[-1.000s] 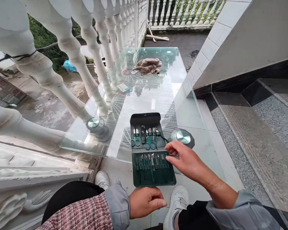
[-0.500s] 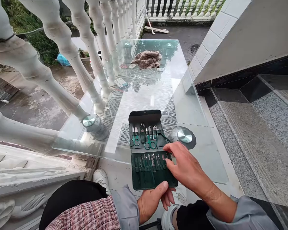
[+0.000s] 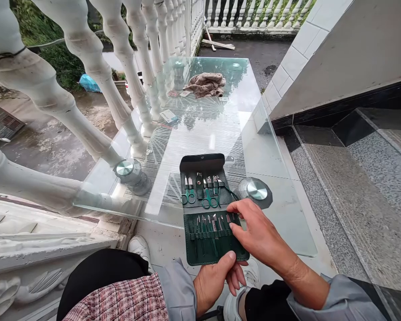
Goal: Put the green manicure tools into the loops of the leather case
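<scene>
Left hand [image 3: 210, 283] is pinching the case's [image 3: 199, 211] near edge; right hand's [image 3: 260, 227] narrowly parted grip, crowding its right side, is risking dislodged tools [image 3: 215, 223].

Manicure case [image 3: 209, 258]: dark green lower panel, near-black top flap [image 3: 202, 164]. Nail scissors [image 3: 207, 193]: green handles, silver blades. Nail clippers [image 3: 215, 190]: silver and green, dotted grips. Glass tabletop [image 3: 217, 122]: pale green tint, fine dark-and-white stripes. Cloth [image 3: 205, 84]: mottled brown. Left sleeve [image 3: 120, 299]: pink, white and dark plaid. Cuffs [image 3: 179, 290]: plain grey. Trousers [image 3: 100, 269]: solid black. Shoes [image 3: 139, 247]: white. Balusters [image 3: 63, 100]: white, grey-brown stains. Stairs [image 3: 344, 165]: speckled grey, black bands.
</scene>
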Motion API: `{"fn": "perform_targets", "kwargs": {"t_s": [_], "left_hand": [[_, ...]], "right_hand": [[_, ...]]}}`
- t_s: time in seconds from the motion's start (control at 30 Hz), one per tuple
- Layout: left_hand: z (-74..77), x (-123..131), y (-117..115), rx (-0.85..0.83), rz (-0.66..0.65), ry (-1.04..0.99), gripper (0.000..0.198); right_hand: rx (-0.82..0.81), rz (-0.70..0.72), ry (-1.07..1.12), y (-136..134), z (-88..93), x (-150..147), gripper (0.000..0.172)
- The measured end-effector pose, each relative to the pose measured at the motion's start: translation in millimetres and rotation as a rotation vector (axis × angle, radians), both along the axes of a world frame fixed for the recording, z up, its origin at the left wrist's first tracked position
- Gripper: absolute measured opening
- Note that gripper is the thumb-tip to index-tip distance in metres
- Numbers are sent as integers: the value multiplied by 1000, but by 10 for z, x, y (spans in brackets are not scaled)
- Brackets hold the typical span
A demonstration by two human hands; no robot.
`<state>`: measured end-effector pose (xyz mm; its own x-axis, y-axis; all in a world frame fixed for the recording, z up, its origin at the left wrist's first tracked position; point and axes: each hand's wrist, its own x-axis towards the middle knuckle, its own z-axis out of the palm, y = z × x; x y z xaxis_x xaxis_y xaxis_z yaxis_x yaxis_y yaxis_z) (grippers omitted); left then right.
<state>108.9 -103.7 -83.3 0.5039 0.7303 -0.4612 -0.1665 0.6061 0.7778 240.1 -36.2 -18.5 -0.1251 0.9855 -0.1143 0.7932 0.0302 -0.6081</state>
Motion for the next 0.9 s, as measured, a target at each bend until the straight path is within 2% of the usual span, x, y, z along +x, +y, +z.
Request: {"fn": "perform_targets", "kwargs": {"t_s": [0.2,0.47,0.57,0.73,0.9], "left_hand": [[-22,18,-13,-24,25,-23,60],[4,35,-26,-47,38,-30,60],[-48,38,-42,-50,37,-37,60],[-107,24,-50,-51,7,-49,60],[-125,28,-40,-46,-6,-24,62]], "right_hand": [[2,5,30,2,-11,21,28],[-9,-111,34,2,-32,-30,24],[-20,-121,123,28,-44,39,21],[-49,-248,262,86,-74,197,17],[-32,-154,181,90,-38,184,16]]}}
